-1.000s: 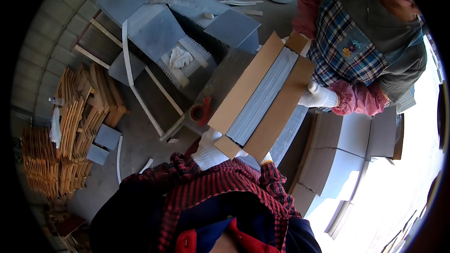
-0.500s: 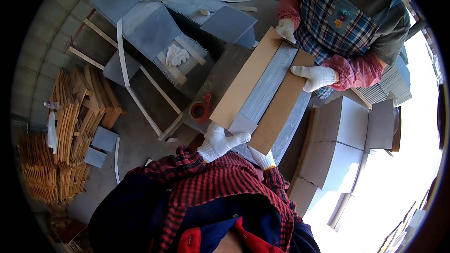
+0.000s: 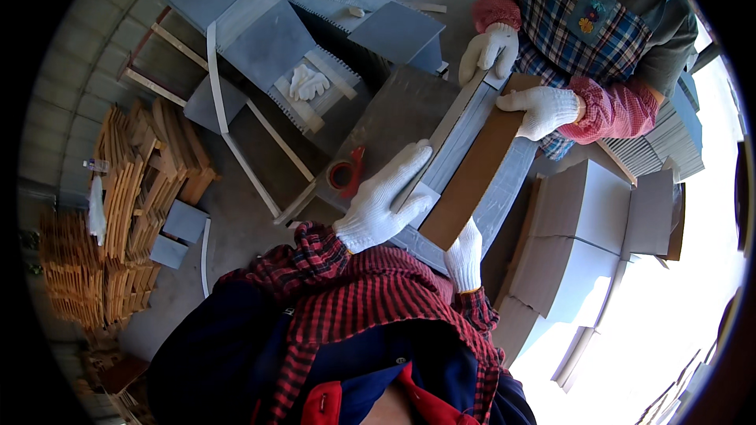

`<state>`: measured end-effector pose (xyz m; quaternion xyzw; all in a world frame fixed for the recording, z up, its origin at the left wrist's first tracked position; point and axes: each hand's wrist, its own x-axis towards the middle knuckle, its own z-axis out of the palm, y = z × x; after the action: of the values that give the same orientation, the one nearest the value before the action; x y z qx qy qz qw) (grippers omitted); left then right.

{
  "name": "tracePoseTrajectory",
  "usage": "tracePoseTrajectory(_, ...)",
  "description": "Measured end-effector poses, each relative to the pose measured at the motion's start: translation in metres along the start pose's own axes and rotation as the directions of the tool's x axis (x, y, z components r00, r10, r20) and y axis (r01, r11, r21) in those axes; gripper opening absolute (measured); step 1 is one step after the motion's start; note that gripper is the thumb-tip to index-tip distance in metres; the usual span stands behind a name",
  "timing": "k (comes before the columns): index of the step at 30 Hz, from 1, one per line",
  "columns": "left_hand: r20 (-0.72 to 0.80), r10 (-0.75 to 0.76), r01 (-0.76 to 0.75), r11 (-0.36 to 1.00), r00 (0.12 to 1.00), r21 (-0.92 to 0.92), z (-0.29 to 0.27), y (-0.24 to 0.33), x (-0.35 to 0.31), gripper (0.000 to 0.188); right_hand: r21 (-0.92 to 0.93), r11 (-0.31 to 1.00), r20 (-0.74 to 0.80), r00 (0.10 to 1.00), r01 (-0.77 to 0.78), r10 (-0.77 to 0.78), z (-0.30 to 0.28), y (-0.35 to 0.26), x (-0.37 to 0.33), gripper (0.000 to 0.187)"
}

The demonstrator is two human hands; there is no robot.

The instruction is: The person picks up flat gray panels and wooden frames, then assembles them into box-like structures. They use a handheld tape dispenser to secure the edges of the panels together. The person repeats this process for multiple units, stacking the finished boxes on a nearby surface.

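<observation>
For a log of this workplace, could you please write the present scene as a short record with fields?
Left hand: white-gloved, open, against the carton, thumb near its near end flap
Right hand: white-gloved, at the carton's near end, fingers partly hidden
Carton state: near end flap folded in, brown right flap open
Contents: long grey pieces
Co-worker: both gloved hands at the far end
Table: red tape dispenser left of the carton
Elsewhere: loose white gloves, stacked wooden pieces

Long brown cardboard box (image 3: 472, 161), slanting away rightward, grey strips (image 3: 456, 148) inside, right long flap (image 3: 483, 167) splayed outward
</observation>
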<state>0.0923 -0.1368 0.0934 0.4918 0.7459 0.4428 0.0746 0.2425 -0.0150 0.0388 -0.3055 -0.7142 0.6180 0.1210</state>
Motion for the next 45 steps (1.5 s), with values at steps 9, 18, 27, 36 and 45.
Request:
tracePoseTrajectory(9, 0.609, 0.354, -0.424, 0.905, 0.71, -0.032, -0.027, -0.01, 0.072, 0.044, 0.364, 0.927, -0.235, 0.972, 0.088, -0.001, 0.015, -0.021, 0.017, 0.049)
tracePoseTrajectory(18, 0.056, 0.076, -0.077, 0.997, 0.996, 0.021, 0.049, -0.034, 0.092, 0.071, 0.406, 0.884, -0.359, 0.93, 0.232, -0.079, 0.046, -0.022, 0.028, 0.061)
tracePoseTrajectory(27, -0.021, -0.057, 0.051, 0.975, 0.998, -0.217, 0.042, -0.051, 0.1, 0.05, 0.286, 0.957, -0.347, 0.936, 0.048, 0.057, 0.058, -0.056, 0.037, 0.072)
tracePoseTrajectory(36, 0.026, -0.198, 0.146, 0.621, 0.98, -0.77, 0.044, -0.068, 0.098, 0.021, -0.482, 0.852, -0.477, 0.877, -0.204, -0.059, 0.073, -0.078, 0.034, 0.068)
tracePoseTrajectory(45, 0.301, 0.044, 0.193, 0.677, 0.953, -0.71, -0.032, -0.124, 0.126, 0.043, -0.502, 0.684, -0.796, 0.593, -0.529, -0.126, 0.161, -0.117, 0.029, 0.075)
